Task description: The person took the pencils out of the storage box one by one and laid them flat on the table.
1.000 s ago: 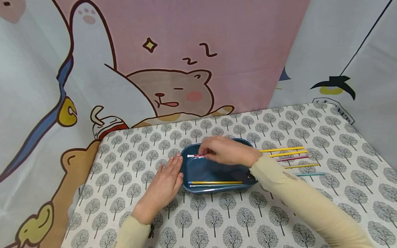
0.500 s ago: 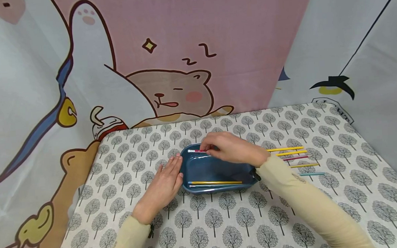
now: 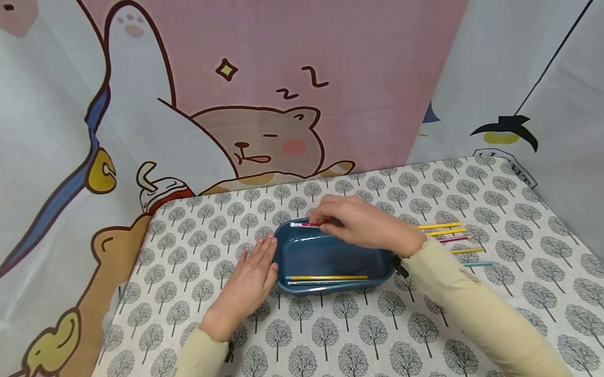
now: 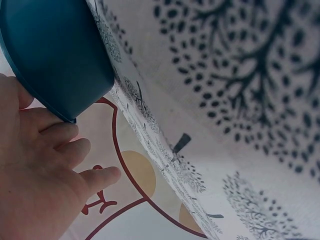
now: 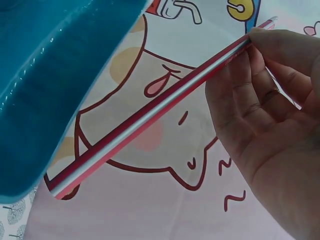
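Note:
A red pencil (image 5: 145, 114) with a white stripe is pinched between thumb and fingers of my right hand (image 3: 355, 223), above the far side of a dark blue tray (image 3: 331, 254). Its silvery eraser end points left in the head view. My left hand (image 3: 250, 282) lies with straight fingers against the tray's left end; in the left wrist view the fingertips touch the tray's rim (image 4: 47, 106). Inside the tray, along the near wall, lie a yellow pencil (image 3: 332, 277) and a teal pencil (image 3: 312, 283), side by side.
Several pencils lie on the tree-print cloth right of the tray, among them a yellow pencil (image 3: 439, 225), a red pencil (image 3: 453, 239) and a teal pencil (image 3: 477, 264). My right sleeve (image 3: 471, 293) partly covers their left ends. A cartoon-print curtain (image 3: 295, 52) stands behind the table.
My right hand has lifted the red pencil and moved slightly away and to the right, from inside the tray toward its far rim. The left hand and the tray have stayed put.

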Tool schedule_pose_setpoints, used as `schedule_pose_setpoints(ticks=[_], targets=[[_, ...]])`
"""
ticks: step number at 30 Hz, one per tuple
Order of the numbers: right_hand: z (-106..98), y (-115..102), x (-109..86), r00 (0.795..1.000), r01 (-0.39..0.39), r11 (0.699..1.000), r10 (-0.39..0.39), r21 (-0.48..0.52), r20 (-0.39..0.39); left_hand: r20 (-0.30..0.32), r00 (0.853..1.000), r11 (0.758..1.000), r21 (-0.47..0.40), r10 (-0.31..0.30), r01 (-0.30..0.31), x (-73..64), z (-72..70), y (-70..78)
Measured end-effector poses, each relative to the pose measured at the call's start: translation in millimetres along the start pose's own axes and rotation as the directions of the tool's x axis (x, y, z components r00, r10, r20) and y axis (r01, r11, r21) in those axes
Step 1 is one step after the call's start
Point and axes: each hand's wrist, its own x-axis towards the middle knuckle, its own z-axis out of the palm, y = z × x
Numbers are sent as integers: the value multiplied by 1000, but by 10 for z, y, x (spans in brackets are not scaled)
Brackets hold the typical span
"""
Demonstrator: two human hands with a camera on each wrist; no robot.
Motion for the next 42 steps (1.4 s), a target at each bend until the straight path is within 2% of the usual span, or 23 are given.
schedule_pose_setpoints(ticks=[13, 28, 42], targets=[[-183, 16, -209, 999, 0, 999, -2, -37, -44, -11, 1000, 1000, 1, 11, -11, 5, -3, 4], [-320, 102, -483, 994, -83, 994, 77, -71, -82, 4, 1000, 1000, -13, 2, -2, 4, -23, 7], [-331, 218, -774, 984, -147, 986, 137, -74, -117, 4, 1000, 1000, -10, 8, -8, 4, -13, 1]])
